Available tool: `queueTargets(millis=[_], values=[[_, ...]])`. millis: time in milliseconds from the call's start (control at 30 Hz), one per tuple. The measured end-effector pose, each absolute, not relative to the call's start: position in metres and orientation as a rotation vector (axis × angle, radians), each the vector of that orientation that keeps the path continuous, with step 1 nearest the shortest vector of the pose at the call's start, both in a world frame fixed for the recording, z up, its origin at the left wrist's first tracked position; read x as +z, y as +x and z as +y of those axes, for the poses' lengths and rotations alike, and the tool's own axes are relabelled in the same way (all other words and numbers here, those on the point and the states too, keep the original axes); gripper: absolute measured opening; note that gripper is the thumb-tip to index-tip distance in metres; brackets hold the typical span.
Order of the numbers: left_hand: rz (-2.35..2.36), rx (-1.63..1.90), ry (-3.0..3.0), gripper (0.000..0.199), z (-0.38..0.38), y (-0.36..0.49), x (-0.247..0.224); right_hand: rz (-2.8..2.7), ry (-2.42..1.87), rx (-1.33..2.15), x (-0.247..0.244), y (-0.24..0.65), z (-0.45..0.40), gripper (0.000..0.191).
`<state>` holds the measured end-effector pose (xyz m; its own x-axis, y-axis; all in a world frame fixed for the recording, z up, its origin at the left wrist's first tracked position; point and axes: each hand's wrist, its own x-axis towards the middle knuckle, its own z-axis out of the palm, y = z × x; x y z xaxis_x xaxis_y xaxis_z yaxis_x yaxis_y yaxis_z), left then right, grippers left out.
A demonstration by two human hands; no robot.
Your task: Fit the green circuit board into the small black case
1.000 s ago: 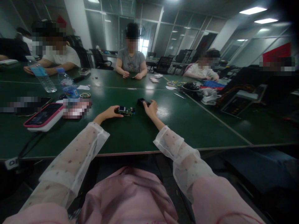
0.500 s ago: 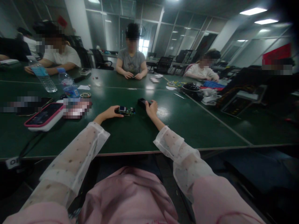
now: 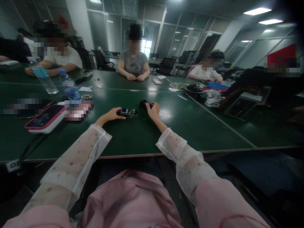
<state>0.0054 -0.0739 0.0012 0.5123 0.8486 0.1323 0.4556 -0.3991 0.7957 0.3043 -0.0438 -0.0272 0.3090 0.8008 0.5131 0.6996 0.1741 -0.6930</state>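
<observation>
On the dark green table [image 3: 133, 139], my left hand [image 3: 111, 114] grips the left end of a green circuit board [image 3: 131, 114], thumb above and fingers below. A small screen [image 3: 123, 110] sits on the board's left part. To the right, a gap apart from the board, my right hand [image 3: 154, 110] is closed around the right end of a black box-shaped case [image 3: 143, 104]. Its thumb lies over the top of the case. Some fingers are hidden behind the case.
To the left lie a pink-framed phone [image 3: 47, 117], water bottles [image 3: 44, 76] and a tape roll [image 3: 86, 97]. A pen [image 3: 182, 98] and plastic bags [image 3: 212, 96] lie to the right. Across the table sits a person in a grey shirt [image 3: 133, 61]; other people sit either side.
My right hand and its thumb have shifted very slightly left on the black case. My left hand and the circuit board stay where they were.
</observation>
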Motion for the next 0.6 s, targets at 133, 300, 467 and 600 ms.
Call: queueTargets(millis=[133, 300, 467, 600], values=[[1.064, 0.694, 2.035, 0.051, -0.0732, 0.0050, 0.0013, -1.447, -1.553, 0.104, -0.0288, 0.3044, -0.0429, 0.051], [1.046, 0.696, 2.053, 0.053, -0.0726, 0.0048, 0.0005, -1.481, -1.566, 0.103, -0.0285, 0.3041, -0.0435, 0.052], [1.059, 0.707, 2.044, 0.053, -0.0743, 0.0068, 0.0015, -1.517, -1.567, 0.096, -0.0298, 0.3050, -0.0437, 0.053], [1.056, 0.696, 2.040, 0.052, -0.0751, 0.0065, 0.0028, -1.509, -1.576, 0.095, -0.0313, 0.3059, -0.0443, 0.051]])
